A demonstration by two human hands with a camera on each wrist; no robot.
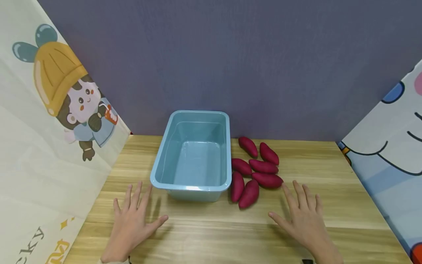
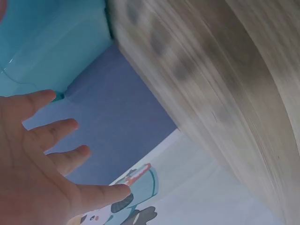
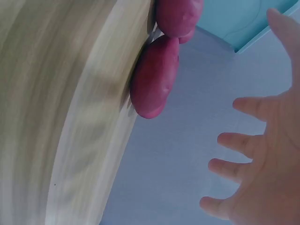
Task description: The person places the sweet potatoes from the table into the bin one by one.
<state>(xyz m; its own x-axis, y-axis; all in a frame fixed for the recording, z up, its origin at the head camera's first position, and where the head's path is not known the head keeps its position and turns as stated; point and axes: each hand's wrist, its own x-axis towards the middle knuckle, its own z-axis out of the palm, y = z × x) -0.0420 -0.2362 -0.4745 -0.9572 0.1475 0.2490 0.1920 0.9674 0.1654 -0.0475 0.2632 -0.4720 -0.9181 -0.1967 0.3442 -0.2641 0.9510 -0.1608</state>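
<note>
Head view, "cky" lettering (image 1: 29,246), left hand (image 1: 132,224) near blue tub (image 1: 192,195)

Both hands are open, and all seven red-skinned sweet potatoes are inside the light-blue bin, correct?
Not inside: the head view shows all seven sweet potatoes on the table, right of the bin. The left hand and right hand are open, as you say.

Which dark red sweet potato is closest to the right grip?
In the head view, it's the sweet potato lying crosswise whose tip reaches farthest right, beside the index finger of the right grip. The other six lie farther away.
</note>
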